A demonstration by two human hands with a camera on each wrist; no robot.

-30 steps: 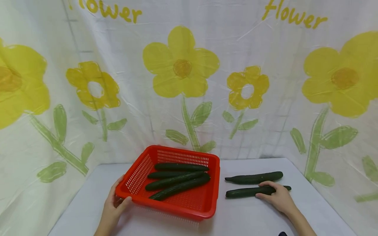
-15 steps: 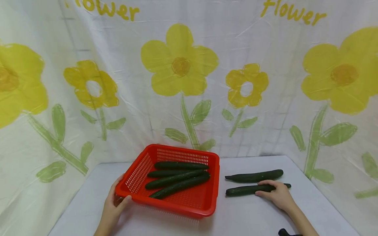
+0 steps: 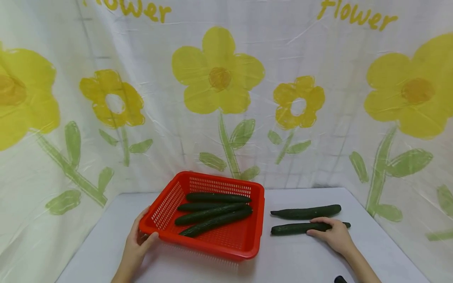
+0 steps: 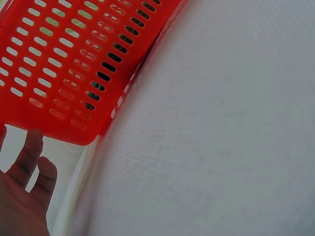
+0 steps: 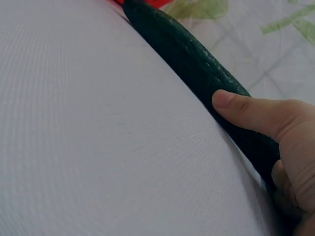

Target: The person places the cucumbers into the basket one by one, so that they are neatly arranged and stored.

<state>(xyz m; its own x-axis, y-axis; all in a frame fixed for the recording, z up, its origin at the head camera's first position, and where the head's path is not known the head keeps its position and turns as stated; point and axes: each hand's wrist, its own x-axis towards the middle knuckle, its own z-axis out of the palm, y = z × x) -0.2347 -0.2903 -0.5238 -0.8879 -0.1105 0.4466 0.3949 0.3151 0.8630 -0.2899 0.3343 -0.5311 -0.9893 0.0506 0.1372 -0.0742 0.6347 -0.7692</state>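
Observation:
A red plastic basket (image 3: 209, 244) with slotted walls stands on the table, several dark green cucumbers (image 3: 216, 221) lying inside. My left hand (image 3: 136, 245) holds its near left corner, thumb at the front rim and fingers along the left side. The left wrist view shows some of those fingers (image 4: 32, 157) by the slotted wall. To the right of the basket, my right hand (image 3: 334, 234) grips the nearer of two loose cucumbers (image 3: 290, 229), which lies on the table. In the right wrist view its thumb (image 5: 246, 110) presses on the cucumber's side; the other fingers are mostly hidden.
The second loose cucumber (image 3: 306, 212) lies just behind the gripped one. A white cloth covers the table (image 3: 283, 259). A curtain (image 3: 247, 157) with painted yellow flowers hangs behind it. A small black object (image 3: 340, 279) shows at the bottom edge, beside the right forearm.
The camera view has shifted slightly. Both hands, the basket and the cucumbers keep their places.

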